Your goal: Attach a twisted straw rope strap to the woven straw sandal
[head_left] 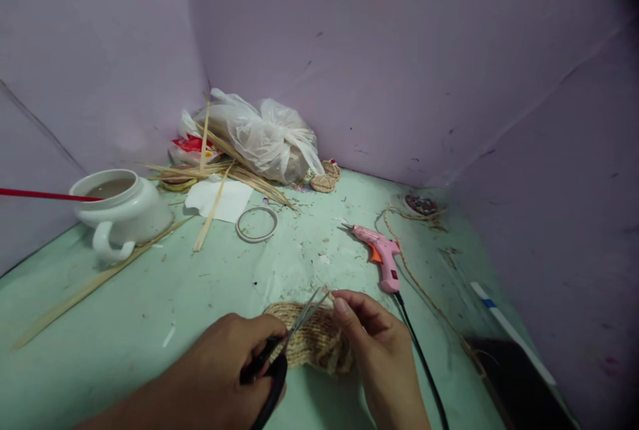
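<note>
My left hand is closed round the black handles of a pair of scissors. Their blades are parted and point up and to the right. Finger and thumb of my right hand pinch a thin pale fibre strand, whose end shows near the blade tips. Whether the blades touch the strand I cannot tell. Below both hands lies a coarse woven piece of tan twine in curved rows, partly covered by the scissors and my right fingers.
A pink glue gun with a black cord lies right of centre, beside loose twine. At left stands a white pot with a red stick. Farther back are a tape ring, white paper, dry strips and a plastic bag.
</note>
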Action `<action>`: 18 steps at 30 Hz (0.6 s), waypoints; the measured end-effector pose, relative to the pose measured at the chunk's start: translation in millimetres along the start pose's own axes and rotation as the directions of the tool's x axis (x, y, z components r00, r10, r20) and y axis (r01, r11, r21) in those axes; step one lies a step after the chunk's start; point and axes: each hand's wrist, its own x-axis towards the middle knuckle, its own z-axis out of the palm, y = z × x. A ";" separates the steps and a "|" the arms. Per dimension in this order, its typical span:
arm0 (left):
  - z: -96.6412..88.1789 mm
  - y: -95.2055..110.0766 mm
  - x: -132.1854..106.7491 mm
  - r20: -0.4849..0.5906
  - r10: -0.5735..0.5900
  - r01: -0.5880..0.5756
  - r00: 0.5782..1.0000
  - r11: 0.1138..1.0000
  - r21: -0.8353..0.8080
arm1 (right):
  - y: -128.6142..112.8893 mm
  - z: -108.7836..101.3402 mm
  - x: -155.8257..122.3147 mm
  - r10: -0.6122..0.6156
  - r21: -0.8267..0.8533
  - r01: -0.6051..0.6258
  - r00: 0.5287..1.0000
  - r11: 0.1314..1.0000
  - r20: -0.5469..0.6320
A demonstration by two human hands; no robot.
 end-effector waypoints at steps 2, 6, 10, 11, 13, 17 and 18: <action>1.7 1.6 -0.8 0.007 -0.003 0.003 1.000 1.000 -0.003 | 3.1 -1.4 0.2 0.009 0.063 -0.006 0.999 0.998 -0.046; 4.8 4.3 1.9 0.053 0.010 -0.007 0.999 0.999 -0.046 | 1.6 -2.2 -3.0 0.032 0.118 -0.034 0.999 0.992 0.015; 8.8 2.4 6.6 0.068 0.085 -0.079 0.994 0.993 -0.089 | -1.6 -0.1 -6.4 0.016 0.102 -0.022 0.998 0.995 0.063; 9.4 2.3 7.4 0.075 0.105 -0.098 0.992 0.991 -0.091 | -1.9 0.3 -6.7 0.015 0.091 -0.021 0.998 0.996 0.060; 9.9 4.0 8.0 0.091 0.133 -0.128 0.987 0.990 -0.063 | -2.3 0.4 -6.6 0.007 0.039 -0.009 0.999 0.999 0.052; 5.9 15.0 7.1 0.135 0.112 -0.125 0.985 0.988 0.094 | -4.3 -0.8 -6.1 -0.104 -0.131 0.107 0.994 0.985 0.035; 4.3 17.9 7.0 0.146 0.102 -0.121 0.984 0.984 0.130 | -5.1 -1.0 -6.3 -0.132 -0.171 0.136 0.991 0.976 0.034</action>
